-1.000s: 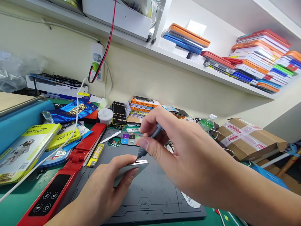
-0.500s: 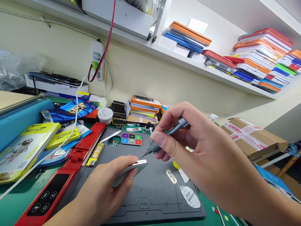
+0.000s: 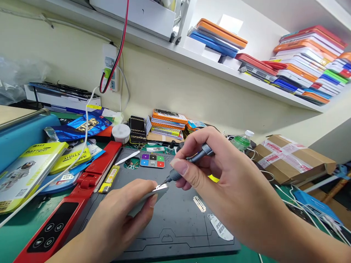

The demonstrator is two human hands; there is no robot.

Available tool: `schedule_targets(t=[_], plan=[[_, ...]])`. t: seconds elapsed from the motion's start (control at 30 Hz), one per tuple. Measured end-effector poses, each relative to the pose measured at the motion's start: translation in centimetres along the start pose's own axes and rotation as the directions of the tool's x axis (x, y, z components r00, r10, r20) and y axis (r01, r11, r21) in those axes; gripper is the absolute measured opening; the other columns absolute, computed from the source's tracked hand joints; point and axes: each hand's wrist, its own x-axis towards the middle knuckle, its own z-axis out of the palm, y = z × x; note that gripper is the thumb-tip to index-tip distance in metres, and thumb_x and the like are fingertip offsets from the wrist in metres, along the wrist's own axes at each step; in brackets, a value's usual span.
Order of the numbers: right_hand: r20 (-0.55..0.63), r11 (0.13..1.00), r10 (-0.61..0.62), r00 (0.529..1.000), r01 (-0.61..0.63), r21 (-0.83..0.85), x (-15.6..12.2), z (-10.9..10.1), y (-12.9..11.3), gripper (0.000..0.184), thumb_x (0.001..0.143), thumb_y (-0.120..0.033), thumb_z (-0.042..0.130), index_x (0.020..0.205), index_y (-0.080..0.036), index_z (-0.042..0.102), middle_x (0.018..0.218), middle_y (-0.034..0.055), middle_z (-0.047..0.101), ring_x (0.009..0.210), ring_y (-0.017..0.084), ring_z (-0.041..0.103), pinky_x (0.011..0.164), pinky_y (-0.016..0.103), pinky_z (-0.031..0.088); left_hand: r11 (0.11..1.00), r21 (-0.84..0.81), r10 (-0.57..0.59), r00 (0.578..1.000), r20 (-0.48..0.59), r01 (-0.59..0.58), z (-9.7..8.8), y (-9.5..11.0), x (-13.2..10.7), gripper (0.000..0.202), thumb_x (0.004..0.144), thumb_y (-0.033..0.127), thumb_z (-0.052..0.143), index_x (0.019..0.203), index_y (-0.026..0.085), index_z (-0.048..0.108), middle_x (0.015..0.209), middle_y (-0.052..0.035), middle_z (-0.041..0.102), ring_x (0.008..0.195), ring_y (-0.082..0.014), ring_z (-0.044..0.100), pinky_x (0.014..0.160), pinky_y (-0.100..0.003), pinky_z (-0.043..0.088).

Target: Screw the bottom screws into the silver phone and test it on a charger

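Note:
My left hand [image 3: 120, 215] is wrapped round a silver phone [image 3: 153, 192], holding it tilted with its bottom edge raised off the dark grey work mat [image 3: 181, 226]. My right hand [image 3: 219, 179] pinches a slim grey screwdriver [image 3: 189, 164] between thumb and fingers. The screwdriver's tip touches the phone's bottom edge, close to my left thumb. Most of the phone's body is hidden under my left palm.
A coloured screw tray [image 3: 153, 160], a yellow lighter [image 3: 109, 178] and a razor blade [image 3: 199, 204] lie on the mat. A long red device [image 3: 74, 204] runs along its left side. Battery packs [image 3: 30, 171], stacked boxes [image 3: 167, 124], a cardboard box [image 3: 293, 160] and cables crowd the bench.
My right hand swung the screwdriver from nearly upright to a low slant, drew it a little away, then set the tip back on the phone's edge. My left hand stays on the phone.

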Motion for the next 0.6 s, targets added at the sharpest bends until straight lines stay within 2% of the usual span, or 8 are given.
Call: schedule_targets(t=[0.13, 0.47, 0.6], plan=[[0.012, 1.0, 0.003, 1.0, -0.003, 0.008, 0.09, 0.07, 0.23, 0.012, 0.102, -0.036, 0.054, 0.107, -0.026, 0.05, 0.092, -0.0093, 0.065, 0.069, 0.004, 0.063, 0.062, 0.024, 0.051, 1.0, 0.025, 0.016, 0.999, -0.029, -0.015, 0.02, -0.14, -0.08, 0.031, 0.097, 0.013, 0.055, 0.126, 0.02, 0.052, 0.103, -0.0009, 0.068, 0.086, -0.0029, 0.066, 0.079, -0.005, 0.046], [-0.011, 1.0, 0.001, 1.0, -0.001, -0.015, -0.07, 0.04, -0.05, 0.01, 0.102, -0.031, 0.055, 0.107, -0.024, 0.05, 0.092, -0.0083, 0.064, 0.071, 0.004, 0.063, 0.064, 0.022, 0.051, 1.0, 0.031, -0.002, 1.0, -0.014, 0.002, 0.07, -0.03, -0.13, 0.032, 0.097, 0.013, 0.055, 0.128, 0.022, 0.05, 0.105, -0.0012, 0.068, 0.09, -0.0054, 0.068, 0.073, -0.006, 0.049], [0.007, 1.0, -0.006, 1.0, 0.006, -0.006, -0.08, 0.02, -0.01, 0.011, 0.101, -0.031, 0.056, 0.106, -0.023, 0.051, 0.093, -0.0078, 0.065, 0.072, 0.004, 0.064, 0.064, 0.021, 0.052, 1.0, 0.028, 0.001, 1.0, -0.02, 0.0, 0.17, -0.11, -0.06, 0.031, 0.098, 0.014, 0.054, 0.128, 0.021, 0.05, 0.105, -0.002, 0.069, 0.089, -0.0065, 0.069, 0.074, -0.008, 0.05]])
